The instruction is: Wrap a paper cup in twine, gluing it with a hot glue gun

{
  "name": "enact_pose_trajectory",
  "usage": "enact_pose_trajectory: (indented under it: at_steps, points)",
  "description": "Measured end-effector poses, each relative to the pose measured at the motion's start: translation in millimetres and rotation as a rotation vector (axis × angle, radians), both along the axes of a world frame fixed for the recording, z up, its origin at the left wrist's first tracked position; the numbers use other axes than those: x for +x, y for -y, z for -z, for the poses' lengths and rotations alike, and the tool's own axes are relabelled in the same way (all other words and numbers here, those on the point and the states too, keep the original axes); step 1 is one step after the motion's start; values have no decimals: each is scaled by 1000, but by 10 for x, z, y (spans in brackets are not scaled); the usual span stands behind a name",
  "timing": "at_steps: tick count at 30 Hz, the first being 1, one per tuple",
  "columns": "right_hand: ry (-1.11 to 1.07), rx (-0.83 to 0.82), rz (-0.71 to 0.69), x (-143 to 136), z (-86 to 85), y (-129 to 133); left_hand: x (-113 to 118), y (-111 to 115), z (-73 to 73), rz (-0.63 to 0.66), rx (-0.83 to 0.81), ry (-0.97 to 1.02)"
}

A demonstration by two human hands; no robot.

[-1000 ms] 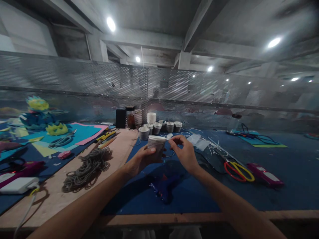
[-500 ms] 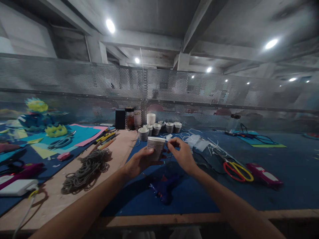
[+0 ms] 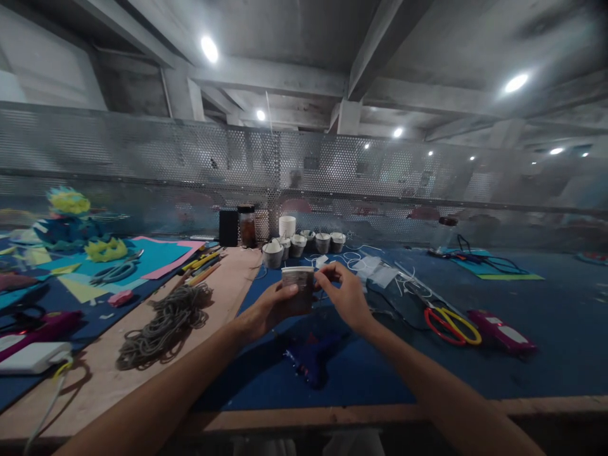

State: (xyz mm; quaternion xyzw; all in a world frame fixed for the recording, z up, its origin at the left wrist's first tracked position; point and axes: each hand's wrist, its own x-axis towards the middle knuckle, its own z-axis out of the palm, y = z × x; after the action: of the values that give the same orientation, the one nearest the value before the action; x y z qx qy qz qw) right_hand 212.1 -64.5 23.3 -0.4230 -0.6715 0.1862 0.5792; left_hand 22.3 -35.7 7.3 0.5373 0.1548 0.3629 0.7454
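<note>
My left hand is wrapped round a small cup with a white rim and a grey, wrapped-looking side, held upright above the blue mat. At the cup's right side is my right hand, its thumb and forefinger pinched together near the rim; whatever lies between these fingertips is too small to name. Below both hands, a dark blue glue gun lies on the mat. Several similar cups stand farther back, beside a stack of white cups.
Grey cord lies in a heap at the left, near pencils and grey scissors. Red-and-yellow scissors and a magenta device lie at the right. Behind stand a lidded jar and a mesh partition.
The cup has turned slightly in my left hand and now stands more upright. My right hand's pinch remains beside it, with only a small shift.
</note>
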Motion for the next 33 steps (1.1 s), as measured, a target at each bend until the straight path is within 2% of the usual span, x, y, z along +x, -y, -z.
enact_pose_trajectory:
  at_steps: [4,13,25,33]
  points:
    - [-11,7,3,-11,-10,19,17,-6,19,-35,43,-35]
    - [14,-1,40,8,6,-12,4,-23,44,-10,47,4]
    - [3,-51,-34,6,27,-20,-26,-63,73,18,56,42]
    - [46,-42,-55,29,7,-37,-42,-101,86,-47,20,27]
